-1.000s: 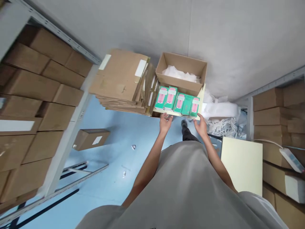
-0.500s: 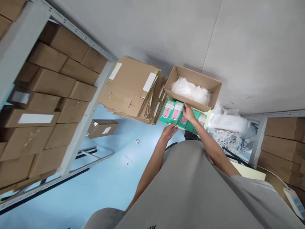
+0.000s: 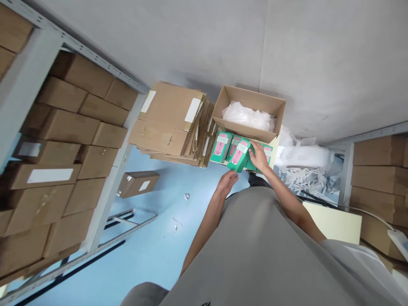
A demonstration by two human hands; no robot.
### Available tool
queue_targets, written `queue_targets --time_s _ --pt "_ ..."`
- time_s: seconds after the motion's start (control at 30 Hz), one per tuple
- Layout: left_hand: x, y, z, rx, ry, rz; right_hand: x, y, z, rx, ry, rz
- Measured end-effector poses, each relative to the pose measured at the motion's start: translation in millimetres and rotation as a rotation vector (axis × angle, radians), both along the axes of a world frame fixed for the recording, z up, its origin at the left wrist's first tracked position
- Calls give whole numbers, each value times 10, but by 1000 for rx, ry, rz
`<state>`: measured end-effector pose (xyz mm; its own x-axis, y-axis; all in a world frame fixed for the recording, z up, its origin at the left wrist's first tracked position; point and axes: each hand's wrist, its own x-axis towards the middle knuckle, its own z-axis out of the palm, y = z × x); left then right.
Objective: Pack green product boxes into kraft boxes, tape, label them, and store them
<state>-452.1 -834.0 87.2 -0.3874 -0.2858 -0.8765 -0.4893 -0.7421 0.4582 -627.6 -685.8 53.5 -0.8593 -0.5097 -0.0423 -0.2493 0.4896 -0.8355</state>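
Note:
A green box with a pink picture [image 3: 239,156] is tilted and raised above its neighbours. At its upper right side my right hand [image 3: 259,157] grips it with the fingers along the edge. My left hand [image 3: 227,182] is just below its near edge, fingers stretched out and apart; whether they touch the box is hard to tell. To the left is another green box [image 3: 221,147] of the same kind. Several more green boxes sit around and under the raised one, partly hidden by it and by my right hand.
An open carton [image 3: 250,126] with white wrapping stands behind the green boxes. Flattened cartons [image 3: 165,114] are stacked to the left. Shredded paper [image 3: 298,179] and a white wrapped bundle [image 3: 302,156] lie at right. Racks of cartons [image 3: 70,127] flank the blue floor [image 3: 153,250].
One green box has come up out of the row and tilted, with my right hand on it. My left hand stays near its lower edge. The view has shifted slightly.

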Motion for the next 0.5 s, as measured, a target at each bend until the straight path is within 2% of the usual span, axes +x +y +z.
queue_targets --time_s 0.13,0.23,0.4,0.5 --pt "168 176 26 -101 77 -100 441 508 180 -23 77 -123" --pt "295 416 8 -153 149 -200 883 960 320 -15 136 -231" --pt "541 1041 -32 -282 351 -425 1842 1891 505 33 197 -486" --pt "683 1489 -42 -345 524 -555 2514 2428 512 57 200 -681"
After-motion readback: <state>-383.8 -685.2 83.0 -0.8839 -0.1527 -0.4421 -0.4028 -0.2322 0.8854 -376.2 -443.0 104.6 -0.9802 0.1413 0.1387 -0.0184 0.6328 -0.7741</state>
